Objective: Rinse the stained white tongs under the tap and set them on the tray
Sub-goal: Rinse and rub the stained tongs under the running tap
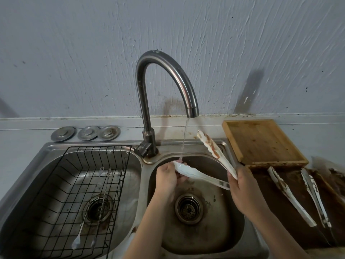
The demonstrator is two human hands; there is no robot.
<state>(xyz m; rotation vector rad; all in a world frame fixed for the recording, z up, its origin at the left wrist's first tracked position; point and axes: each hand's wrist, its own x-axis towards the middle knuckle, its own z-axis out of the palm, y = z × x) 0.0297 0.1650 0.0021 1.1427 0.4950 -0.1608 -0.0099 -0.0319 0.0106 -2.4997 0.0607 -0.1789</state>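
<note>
White tongs (201,176) are spread wide over the right sink basin (233,238). My right hand (242,186) grips them at the hinge end. My left hand (167,177) holds the lower arm near its tip, right under the thin water stream (184,139) from the curved tap (164,71). The upper arm of the tongs (211,144) points up and back and carries a reddish-brown stain. A wooden tray (259,141) lies on the counter to the right of the sink.
Two more stained white tongs (289,193) (315,193) lie on a dirty brown tray (276,217) at the right. The left basin holds a black wire rack (78,184) with two long utensils (89,208). Three metal sink plugs (85,133) sit behind it.
</note>
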